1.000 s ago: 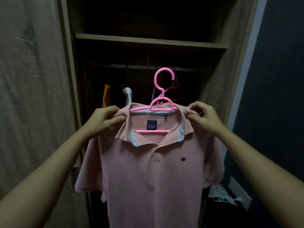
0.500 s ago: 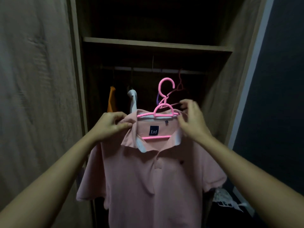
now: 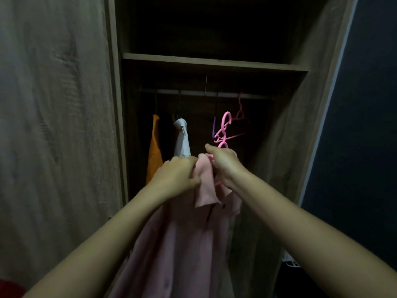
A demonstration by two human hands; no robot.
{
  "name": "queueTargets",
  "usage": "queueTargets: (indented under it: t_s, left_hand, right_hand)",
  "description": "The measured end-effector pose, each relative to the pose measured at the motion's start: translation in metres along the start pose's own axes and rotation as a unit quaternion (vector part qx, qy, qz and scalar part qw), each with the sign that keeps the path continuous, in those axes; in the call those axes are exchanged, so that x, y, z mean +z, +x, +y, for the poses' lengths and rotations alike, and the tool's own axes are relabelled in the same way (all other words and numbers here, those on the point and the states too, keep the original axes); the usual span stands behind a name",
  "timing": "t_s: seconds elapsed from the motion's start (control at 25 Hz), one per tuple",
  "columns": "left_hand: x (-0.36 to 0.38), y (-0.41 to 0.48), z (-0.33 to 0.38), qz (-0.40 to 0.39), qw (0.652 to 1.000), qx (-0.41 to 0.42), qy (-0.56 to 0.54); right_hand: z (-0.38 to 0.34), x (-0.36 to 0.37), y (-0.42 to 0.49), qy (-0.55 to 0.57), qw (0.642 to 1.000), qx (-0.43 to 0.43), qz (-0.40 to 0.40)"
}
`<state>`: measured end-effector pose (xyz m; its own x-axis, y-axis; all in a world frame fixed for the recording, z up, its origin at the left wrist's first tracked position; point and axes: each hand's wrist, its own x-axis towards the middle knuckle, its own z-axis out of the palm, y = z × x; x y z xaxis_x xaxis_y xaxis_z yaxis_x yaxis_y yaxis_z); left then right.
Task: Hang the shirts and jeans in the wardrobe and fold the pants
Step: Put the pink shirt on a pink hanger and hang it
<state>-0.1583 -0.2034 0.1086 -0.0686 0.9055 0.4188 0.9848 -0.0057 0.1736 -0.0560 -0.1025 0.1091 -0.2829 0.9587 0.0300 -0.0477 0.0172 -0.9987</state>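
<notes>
We're mid-hang w/ pale pink polo shirt (image 3: 182, 244): left hand (image 3: 176, 179) fingers pinch collar, right hand (image 3: 225, 166) fingers closed on bright pink plastic hanger (image 3: 224, 130); next, hook onto metal wardrobe rail (image 3: 193, 92).

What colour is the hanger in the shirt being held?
Bright pink hanger, seen in the head view.

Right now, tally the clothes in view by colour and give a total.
Pink: 1, the shirt held by the left hand and right hand
Orange: 1, the garment on the rail
White: 1, the garment beside it
Total: 3
</notes>
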Motion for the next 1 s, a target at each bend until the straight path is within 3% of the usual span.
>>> queueTargets:
  t_s: [0.12, 0.2, 0.28, 0.4, 0.56, 0.64, 0.8, 1.0]
  left_hand:
    - [-0.007, -0.011, 0.009, -0.081, 0.988, 0.025, -0.126]
    - [-0.008, -0.003, 0.001, -0.028, 0.982, -0.024, -0.187]
    - [0.002, 0.016, -0.015, 0.085, 0.973, -0.087, -0.198]
    - [0.021, 0.052, -0.032, 0.172, 0.961, -0.133, -0.169]
    - [0.037, 0.120, -0.051, 0.211, 0.952, -0.169, -0.145]
    - [0.044, 0.158, -0.057, 0.208, 0.948, -0.207, -0.128]
    - [0.062, 0.214, -0.067, 0.116, 0.948, -0.268, -0.124]
    - [0.059, 0.215, -0.110, 0.146, 0.953, -0.265, -0.021]
  right_hand:
    - [-0.001, -0.007, -0.014, -0.038, 0.999, -0.006, -0.025]
    - [0.003, -0.012, -0.013, -0.106, 0.994, -0.024, -0.023]
    - [0.007, -0.017, -0.009, -0.178, 0.983, -0.036, -0.011]
    - [0.009, -0.027, -0.002, -0.225, 0.972, -0.067, -0.011]
    - [0.005, -0.033, 0.019, -0.218, 0.968, -0.101, -0.068]
    - [0.005, -0.030, 0.039, -0.212, 0.965, -0.115, -0.105]
    - [0.001, -0.017, 0.075, -0.183, 0.961, -0.140, -0.152]
    - [-0.019, 0.001, 0.127, -0.181, 0.960, -0.151, -0.152]
